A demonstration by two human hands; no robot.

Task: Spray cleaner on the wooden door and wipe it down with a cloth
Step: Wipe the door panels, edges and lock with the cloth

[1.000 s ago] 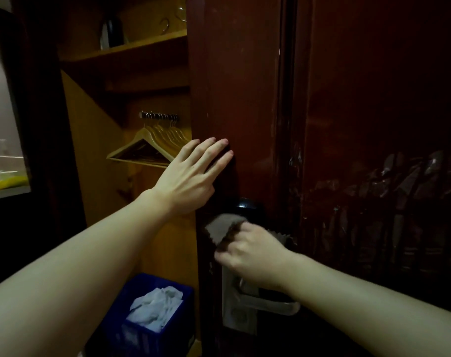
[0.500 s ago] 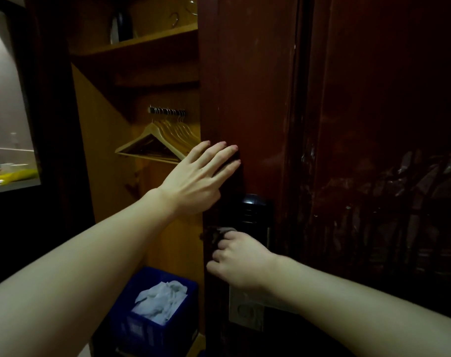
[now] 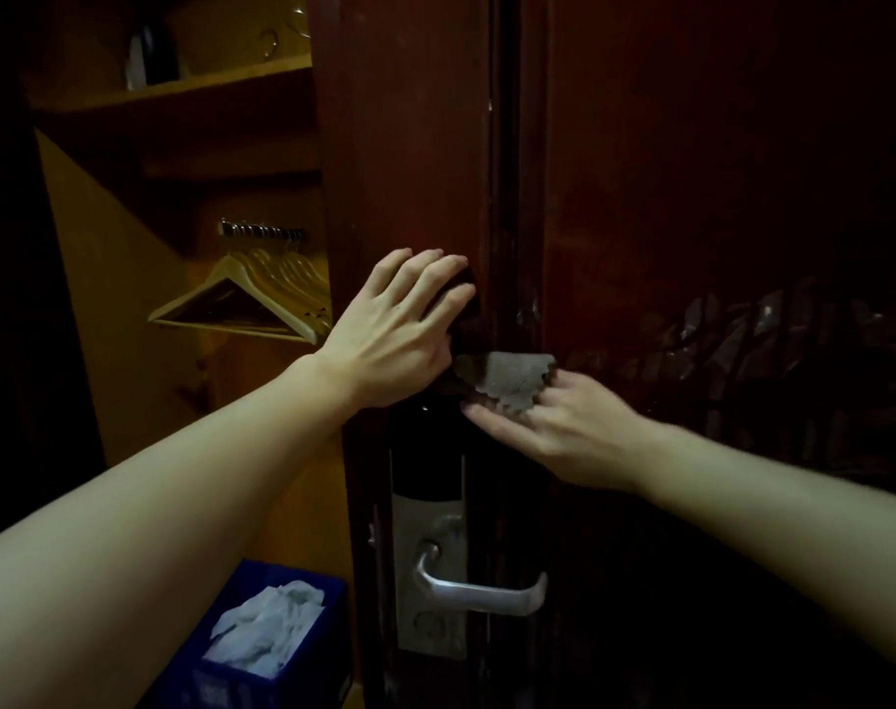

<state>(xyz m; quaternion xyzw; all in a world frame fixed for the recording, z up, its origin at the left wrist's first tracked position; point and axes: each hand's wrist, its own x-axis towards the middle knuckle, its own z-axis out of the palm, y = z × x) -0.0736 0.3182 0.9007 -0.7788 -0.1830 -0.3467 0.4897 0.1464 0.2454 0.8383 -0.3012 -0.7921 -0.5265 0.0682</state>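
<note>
The left hand [image 3: 395, 330] is bracing the door [image 3: 410, 145] with flat, spread fingers, steadying it while the right hand [image 3: 563, 427] is pinching the cloth [image 3: 507, 381] against the edge.

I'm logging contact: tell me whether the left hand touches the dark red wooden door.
Touching. In the head view, the left hand lies with straight fingers flat on the dark red wooden door, no gap visible beneath the fingertips.

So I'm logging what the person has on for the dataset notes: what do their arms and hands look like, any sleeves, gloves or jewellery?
Both forearms are bare as far as the frame shows, with no sleeve in view. The left hand and right hand wear no gloves. No rings, watch or bracelets show on the visible fingers and wrists, and the light is dim.
</note>
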